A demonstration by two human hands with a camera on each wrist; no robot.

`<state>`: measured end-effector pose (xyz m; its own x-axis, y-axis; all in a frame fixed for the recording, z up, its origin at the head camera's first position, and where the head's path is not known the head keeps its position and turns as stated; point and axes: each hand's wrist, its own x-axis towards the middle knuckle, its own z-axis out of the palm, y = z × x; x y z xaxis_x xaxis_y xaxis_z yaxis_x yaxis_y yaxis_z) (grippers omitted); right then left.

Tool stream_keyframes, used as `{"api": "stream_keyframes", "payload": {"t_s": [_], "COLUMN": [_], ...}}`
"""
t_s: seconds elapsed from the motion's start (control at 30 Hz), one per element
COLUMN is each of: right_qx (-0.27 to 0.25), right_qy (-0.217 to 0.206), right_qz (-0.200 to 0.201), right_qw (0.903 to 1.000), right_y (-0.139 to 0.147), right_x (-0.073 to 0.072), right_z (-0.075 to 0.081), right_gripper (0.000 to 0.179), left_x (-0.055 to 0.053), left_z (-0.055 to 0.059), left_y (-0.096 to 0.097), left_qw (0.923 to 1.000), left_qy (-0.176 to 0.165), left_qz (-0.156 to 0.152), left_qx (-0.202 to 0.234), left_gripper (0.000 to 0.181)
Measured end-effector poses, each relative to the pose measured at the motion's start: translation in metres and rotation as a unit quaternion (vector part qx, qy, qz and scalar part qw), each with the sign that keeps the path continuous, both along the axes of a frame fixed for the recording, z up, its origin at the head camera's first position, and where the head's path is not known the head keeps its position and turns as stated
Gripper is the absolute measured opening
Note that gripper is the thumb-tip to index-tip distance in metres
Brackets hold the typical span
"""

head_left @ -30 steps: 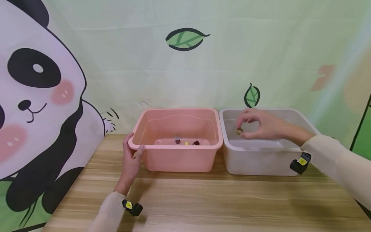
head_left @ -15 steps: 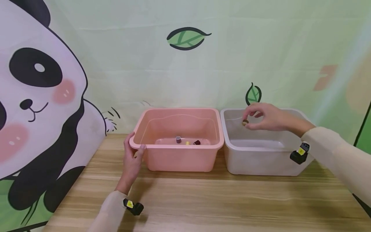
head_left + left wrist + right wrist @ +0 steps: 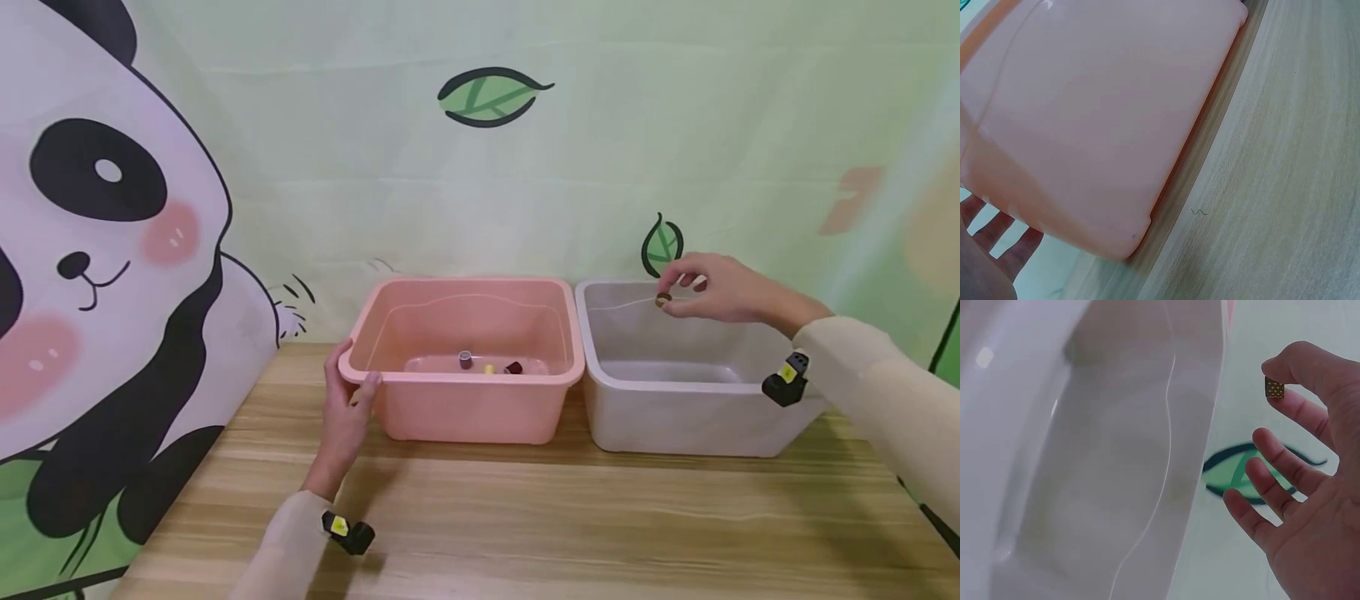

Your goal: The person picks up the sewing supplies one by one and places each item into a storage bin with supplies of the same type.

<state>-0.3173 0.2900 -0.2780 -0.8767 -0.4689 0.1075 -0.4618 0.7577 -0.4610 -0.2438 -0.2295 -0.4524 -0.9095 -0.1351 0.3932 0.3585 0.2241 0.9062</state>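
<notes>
At the left of the head view, my left hand (image 3: 347,425) grips the near left corner of a pink plastic tub (image 3: 472,412). Its thumb lies on the front rim, and the fingers (image 3: 1019,250) reach round the side in the left wrist view. My right hand (image 3: 723,287) is above the far part of a light grey tub (image 3: 690,421). Thumb and forefinger pinch a small brass-coloured thimble (image 3: 1274,388) with a dotted surface; the other fingers are spread. Inside the pink tub lie a grey thimble-like piece (image 3: 465,360), a yellow piece (image 3: 489,369) and a dark red one (image 3: 513,367).
Both tubs stand side by side on a wood-grain table (image 3: 480,517), against a pale green backdrop (image 3: 360,167) printed with a panda and leaves. The grey tub's near wall hides part of its floor.
My right hand has risen and moved right and back over the grey tub, with the thimble still pinched. The left hand keeps its hold on the pink tub. The view has shifted slightly.
</notes>
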Motion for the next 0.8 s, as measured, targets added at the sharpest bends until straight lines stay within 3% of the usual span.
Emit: {"api": "stream_keyframes", "payload": {"t_s": [0.33,0.8], "right_qx": [0.045,0.047], "right_qy": [0.018,0.001], "right_qz": [-0.043,-0.067], "right_qw": [0.9979,0.9967], "right_y": [0.029,0.048], "right_x": [-0.018,-0.027], "right_z": [-0.005,-0.011], "right_gripper": [0.019,0.021], "left_x": [0.001,0.0], "left_z": [0.0,-0.001], "left_y": [0.001,0.001], "left_qw": [1.0,0.9999], "left_qy": [0.004,0.008], "left_qz": [-0.003,0.0], "left_qx": [0.007,0.009], "left_gripper": [0.062,0.062]}}
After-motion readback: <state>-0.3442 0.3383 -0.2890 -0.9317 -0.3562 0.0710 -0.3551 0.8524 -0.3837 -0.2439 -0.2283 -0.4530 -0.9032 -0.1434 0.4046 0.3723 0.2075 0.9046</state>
